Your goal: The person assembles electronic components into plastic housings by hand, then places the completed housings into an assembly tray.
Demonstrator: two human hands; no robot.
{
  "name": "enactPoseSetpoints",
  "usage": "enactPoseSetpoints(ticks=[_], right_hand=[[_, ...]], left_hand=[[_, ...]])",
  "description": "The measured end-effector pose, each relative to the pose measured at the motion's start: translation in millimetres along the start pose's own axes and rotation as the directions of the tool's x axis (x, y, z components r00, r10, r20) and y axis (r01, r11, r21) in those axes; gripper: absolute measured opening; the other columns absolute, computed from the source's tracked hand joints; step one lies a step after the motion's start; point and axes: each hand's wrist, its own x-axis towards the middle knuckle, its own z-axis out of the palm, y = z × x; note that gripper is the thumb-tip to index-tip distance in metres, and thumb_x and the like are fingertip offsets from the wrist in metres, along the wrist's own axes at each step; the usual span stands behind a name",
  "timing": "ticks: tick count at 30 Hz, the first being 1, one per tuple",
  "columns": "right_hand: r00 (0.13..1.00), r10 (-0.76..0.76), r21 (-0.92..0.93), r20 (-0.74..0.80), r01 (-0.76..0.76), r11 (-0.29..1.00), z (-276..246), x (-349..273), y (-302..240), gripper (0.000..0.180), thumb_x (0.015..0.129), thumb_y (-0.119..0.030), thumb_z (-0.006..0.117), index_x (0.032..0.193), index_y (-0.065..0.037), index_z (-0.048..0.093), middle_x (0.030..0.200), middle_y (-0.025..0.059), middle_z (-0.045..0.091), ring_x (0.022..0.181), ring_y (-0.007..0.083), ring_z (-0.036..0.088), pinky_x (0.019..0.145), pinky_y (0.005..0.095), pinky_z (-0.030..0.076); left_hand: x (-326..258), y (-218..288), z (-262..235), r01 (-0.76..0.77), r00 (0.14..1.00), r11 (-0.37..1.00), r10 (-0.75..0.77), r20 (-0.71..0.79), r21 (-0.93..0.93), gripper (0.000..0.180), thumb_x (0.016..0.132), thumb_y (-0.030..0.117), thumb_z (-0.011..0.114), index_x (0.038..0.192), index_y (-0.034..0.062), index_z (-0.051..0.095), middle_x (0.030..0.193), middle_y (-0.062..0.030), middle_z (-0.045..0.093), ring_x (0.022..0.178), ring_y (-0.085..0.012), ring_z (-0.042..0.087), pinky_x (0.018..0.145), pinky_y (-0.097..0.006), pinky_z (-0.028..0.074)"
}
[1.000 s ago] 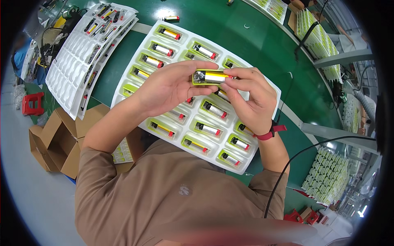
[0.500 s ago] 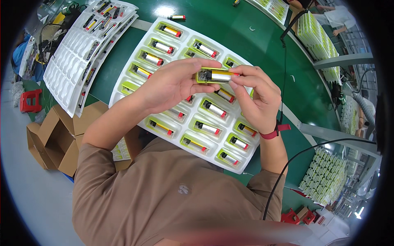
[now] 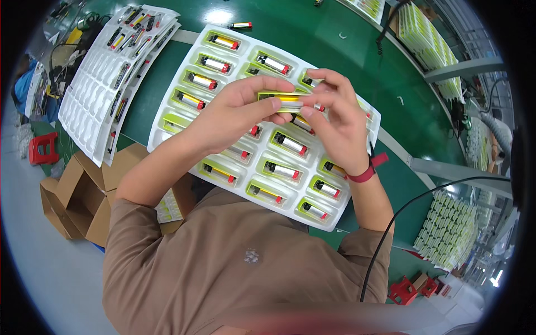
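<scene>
Between my two hands, above the white tray, is a lime-green casing with a silver-and-yellow battery in it. My left hand grips the casing, its thumb on the battery's near end. With thumb and fingers, my right hand pinches the other end, where a bit of red shows; its fingers hide much of that end. Below them, the tray's pockets hold more green casings with batteries, such as the silver battery with a red tip. Part of the tray is hidden under my hands and forearms.
At the left, stacked white trays carry loose battery assemblies. One battery assembly lies on the green table beyond my tray. An open cardboard box and a red stool stand lower left. A black cable crosses at right, near stacked green-filled trays.
My left thumb has come down onto the battery, and the casing has tilted and shifted slightly left. My right fingers have moved further over its end.
</scene>
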Motion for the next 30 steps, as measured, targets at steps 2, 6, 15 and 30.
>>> enactPoseSetpoints(ticks=[2,6,15,30], right_hand=[[0.822,0.538,0.730,0.186,-0.482,0.485,5.4,-2.3,2.6,0.023,0.088,0.006,0.071,0.111,0.002,0.070,0.126,0.0063,0.063,0.100,0.0144,0.063,0.087,0.0288,0.053],[0.850,0.448,0.406,0.278,-0.527,0.747,-0.8,-4.4,13.7,0.026,0.093,0.006,0.068,0.119,0.004,0.066,0.115,0.0067,0.069,0.102,0.0114,0.066,0.090,0.0280,0.054],[0.984,-0.110,-0.215,0.141,0.138,0.967,11.3,-6.5,-6.6,0.036,0.079,0.002,0.072,0.114,0.001,0.067,0.101,0.0163,0.067,0.088,0.0334,0.068,0.076,0.0388,0.056],[0.991,-0.069,-0.173,0.118,0.089,0.981,23.1,9.1,-27.3,0.035,0.084,-0.010,0.077,0.116,-0.001,0.066,0.088,0.0138,0.067,0.076,0.0290,0.068,0.068,0.0367,0.055]], left_hand=[[1.0,-1.0,-1.9,-0.042,0.999,0.996,0.040,0.021,0.079,0.036,0.105,0.006,0.053,0.140,-0.0018,0.053,0.123,-0.0096,0.067,0.105,-0.0132,0.069,0.093,-0.027,0.056],[-3.6,-5.2,-1.5,-0.175,0.980,0.895,0.198,-0.014,0.411,0.035,0.103,0.004,0.055,0.138,0.0007,0.056,0.120,-0.0118,0.069,0.102,-0.0191,0.071,0.089,-0.031,0.057],[-23.4,0.6,-13.8,-0.373,0.821,-0.033,0.453,0.347,0.927,0.044,0.083,-0.002,0.066,0.126,0.0027,0.064,0.108,-0.0147,0.069,0.095,-0.0328,0.071,0.078,-0.040,0.059],[-41.1,0.2,-15.8,-0.142,0.988,0.839,0.149,0.029,0.525,0.040,0.099,-0.004,0.054,0.139,-0.0010,0.055,0.112,-0.0109,0.068,0.098,-0.0123,0.067,0.085,-0.029,0.055]])
